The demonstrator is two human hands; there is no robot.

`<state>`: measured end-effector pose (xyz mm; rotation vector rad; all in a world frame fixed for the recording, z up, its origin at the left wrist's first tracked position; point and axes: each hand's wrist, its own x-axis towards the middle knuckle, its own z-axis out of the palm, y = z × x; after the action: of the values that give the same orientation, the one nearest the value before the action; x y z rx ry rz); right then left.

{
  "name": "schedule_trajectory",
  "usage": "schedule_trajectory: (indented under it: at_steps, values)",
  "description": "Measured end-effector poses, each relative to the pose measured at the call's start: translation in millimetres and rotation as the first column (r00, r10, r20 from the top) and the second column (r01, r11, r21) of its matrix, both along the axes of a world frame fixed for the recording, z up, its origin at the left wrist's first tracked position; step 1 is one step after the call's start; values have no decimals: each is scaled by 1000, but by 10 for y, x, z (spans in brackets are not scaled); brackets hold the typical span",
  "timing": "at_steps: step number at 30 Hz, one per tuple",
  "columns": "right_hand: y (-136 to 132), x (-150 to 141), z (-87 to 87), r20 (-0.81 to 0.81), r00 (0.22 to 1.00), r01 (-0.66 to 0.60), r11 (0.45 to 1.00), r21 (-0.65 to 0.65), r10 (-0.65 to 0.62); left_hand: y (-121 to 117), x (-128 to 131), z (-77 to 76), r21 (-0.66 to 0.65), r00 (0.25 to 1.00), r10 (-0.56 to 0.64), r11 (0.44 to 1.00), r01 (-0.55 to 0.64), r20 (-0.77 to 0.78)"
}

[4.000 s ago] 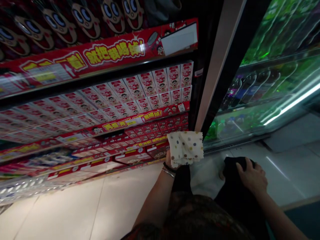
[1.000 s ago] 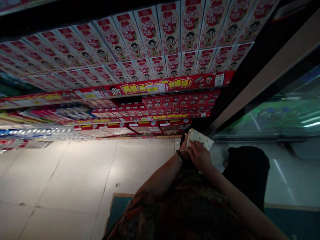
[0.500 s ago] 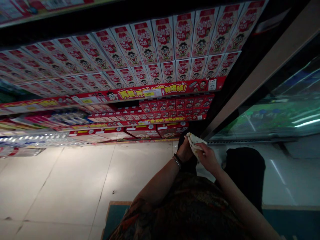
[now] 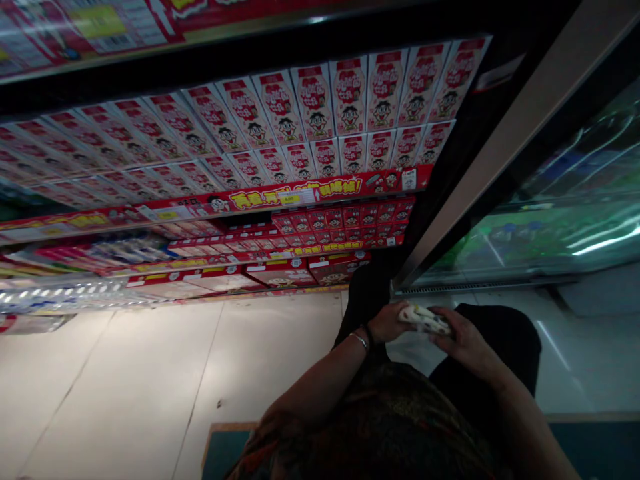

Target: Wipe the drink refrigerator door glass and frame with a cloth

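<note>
Between my two hands, above my knees, is a folded white cloth (image 4: 424, 320) with small dark and yellowish spots. My left hand (image 4: 388, 323), with a dark band and a silvery bracelet at the wrist, grips its left end. The right end is pinched between the thumb and fingers of my right hand (image 4: 463, 340). Some fingertips are hidden behind the cloth, and its lower edge is blurred.
Ahead stands a store shelf (image 4: 300, 193) stacked with red-and-white drink cartons (image 4: 313, 107). Larger red boxes (image 4: 280, 272) line its bottom level. A glass-fronted cooler (image 4: 540, 220) is on the right. Pale floor tiles (image 4: 150, 373) lie below, with a green mat (image 4: 225, 447) near me.
Both hands have moved right and closer to my body. The cloth, earlier hanging slanted, is now held more level and folded into a compact strip. My view has tilted slightly.
</note>
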<state>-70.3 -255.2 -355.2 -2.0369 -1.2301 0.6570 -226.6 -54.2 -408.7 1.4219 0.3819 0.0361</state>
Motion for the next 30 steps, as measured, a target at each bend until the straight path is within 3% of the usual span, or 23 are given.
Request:
schedule_trajectory:
  at_steps: [4, 9, 12, 14, 16, 17, 19, 20, 22, 23, 25, 30]
  values:
    - [-55, -174, -137, 378, 923, -15, 987, -161, 76, -168, 14, -77, 144, 994, -108, 983, 111, -25]
    - [-117, -139, -48, 401, 892, -86, 948, -305, 210, -250, 11, -276, 245, 991, -79, 964, 103, -109]
    - [-195, 24, 139, 499, 864, 73, 968, -239, 58, -240, 19, -392, 293, 986, 40, 956, 10, -164]
    - [-239, 106, 210, 663, 730, 236, 972, -16, -166, -227, 34, -449, 305, 974, 112, 951, -47, -199]
    - [-256, 105, 153, 727, 590, 341, 924, 172, -352, -220, 55, -494, 295, 959, 153, 952, -80, -237]
    - [-253, 64, 66, 723, 604, 363, 923, 127, -336, -220, 67, -512, 287, 953, 164, 954, -87, -255]
    - [-228, -89, -202, 606, 792, 263, 939, -222, -79, -228, 88, -543, 279, 943, 172, 956, -91, -284]
    - [-212, -187, -362, 464, 881, 128, 898, -421, 92, -234, 95, -556, 278, 940, 173, 956, -88, -296]
    - [-175, -373, -666, 194, 935, -118, 773, -623, 298, -248, 99, -575, 279, 934, 172, 957, -82, -314]
    - [-155, -441, -785, 135, 936, -168, 751, -638, 324, -253, 96, -579, 279, 931, 171, 957, -79, -322]
    - [-113, -493, -923, 135, 942, -163, 774, -612, 306, -256, 86, -572, 279, 928, 168, 957, -74, -331]
    - [-15, -273, -874, 384, 920, 118, 882, -456, 76, -217, 90, -496, 314, 923, 199, 945, -91, -329]
